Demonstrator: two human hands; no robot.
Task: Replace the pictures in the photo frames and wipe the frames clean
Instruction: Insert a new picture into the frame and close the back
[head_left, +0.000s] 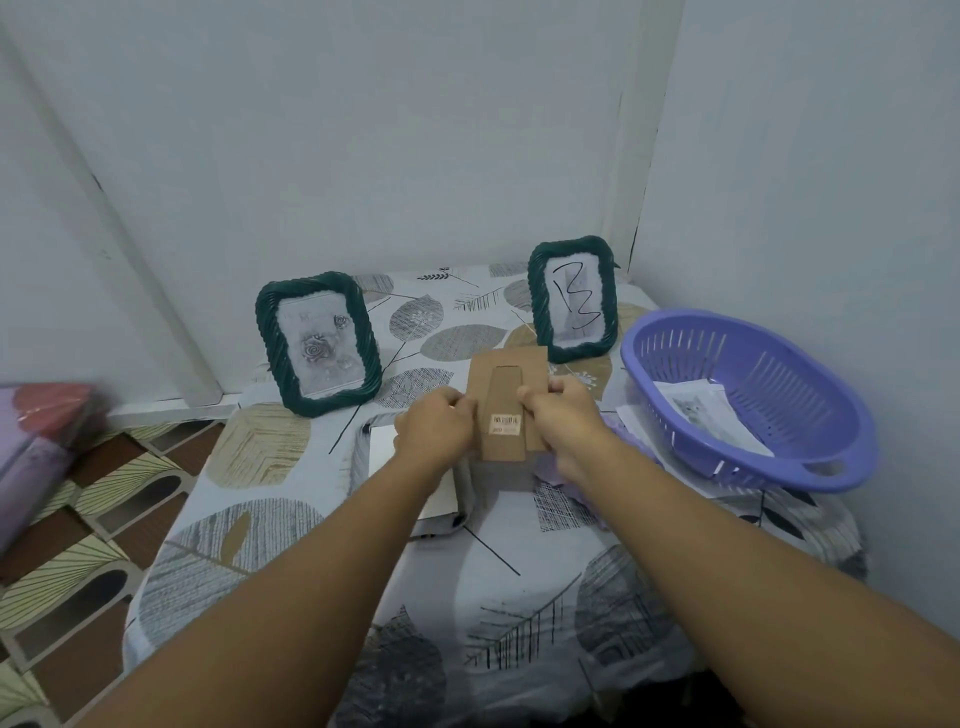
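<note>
Both hands grip cardboard frame back (506, 408): left hand (434, 431) left edge, right hand (563, 423) right edge.

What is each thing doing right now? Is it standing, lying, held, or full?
Left hand: grips the brown backing board's left edge.
Right hand: grips the board's right edge.
Brown backing board: held up above the table, stand flap facing the camera.
Rose picture frame: standing upright, picture inside.
Frame marked B: standing upright, by the corner.
Purple basket: on the table, tilted, holding a cat picture.
</note>
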